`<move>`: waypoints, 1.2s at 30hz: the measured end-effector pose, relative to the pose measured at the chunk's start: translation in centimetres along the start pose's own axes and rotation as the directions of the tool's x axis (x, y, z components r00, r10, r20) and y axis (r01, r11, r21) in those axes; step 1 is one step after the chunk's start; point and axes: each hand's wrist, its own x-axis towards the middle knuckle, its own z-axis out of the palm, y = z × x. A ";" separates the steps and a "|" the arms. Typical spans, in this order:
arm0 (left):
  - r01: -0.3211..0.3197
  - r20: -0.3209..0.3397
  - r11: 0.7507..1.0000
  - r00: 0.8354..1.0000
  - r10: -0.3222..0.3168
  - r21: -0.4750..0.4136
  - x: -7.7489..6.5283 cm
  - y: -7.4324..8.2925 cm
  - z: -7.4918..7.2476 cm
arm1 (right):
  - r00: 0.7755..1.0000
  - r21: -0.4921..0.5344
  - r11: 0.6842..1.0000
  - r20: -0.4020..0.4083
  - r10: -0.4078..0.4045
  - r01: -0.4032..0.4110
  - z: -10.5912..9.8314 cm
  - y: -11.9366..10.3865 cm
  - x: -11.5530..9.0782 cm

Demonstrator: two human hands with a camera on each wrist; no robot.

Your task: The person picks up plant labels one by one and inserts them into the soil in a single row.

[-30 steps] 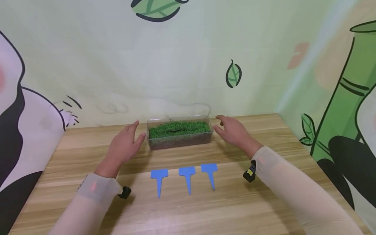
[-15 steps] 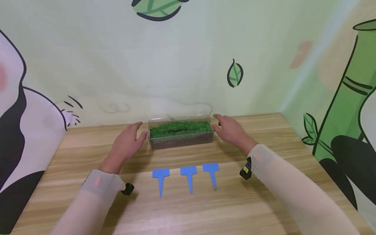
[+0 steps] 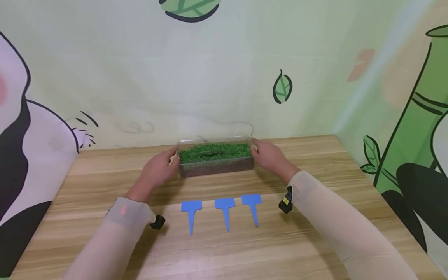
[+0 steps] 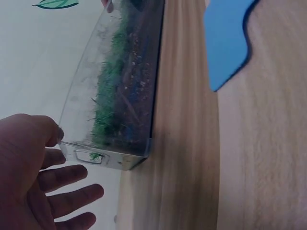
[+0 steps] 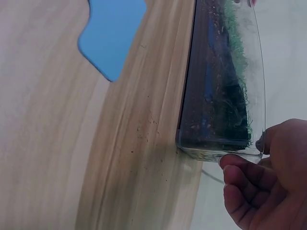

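A clear rectangular plastic planter box point(image 3: 217, 167) with dark soil and green grass point(image 3: 220, 151) stands at the back of the table. At its left end is my left hand point(image 3: 158, 169); in the left wrist view the thumb point(image 4: 45, 129) touches the rim corner while the other fingers stay extended beside the end wall. My right hand point(image 3: 271, 155) grips the right end, thumb at the rim and curled fingers point(image 5: 240, 179) against the end wall. Three blue T-shaped plant labels lie in front: left label point(image 3: 191, 206), middle label point(image 3: 224, 203), right label point(image 3: 251, 200).
The wooden table point(image 3: 217, 256) meets a wall cloth point(image 3: 122, 77) printed with leaves and bamboo close behind the planter. A thin cord point(image 3: 241, 123) runs behind the planter. Small dark crumbs point(image 5: 148, 129) lie on the tabletop near the planter's right end.
Both hands have moved inward to the planter's ends, the left going right and the right going left. The right fingers have curled onto its end. Planter and labels have stayed put.
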 end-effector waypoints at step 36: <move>0.045 -0.010 0.998 0.999 -0.045 -0.039 -1.6 0.2 0.7 | 0.999 0.059 0.998 -0.029 -0.026 0.028 0.5 0.0 -2.3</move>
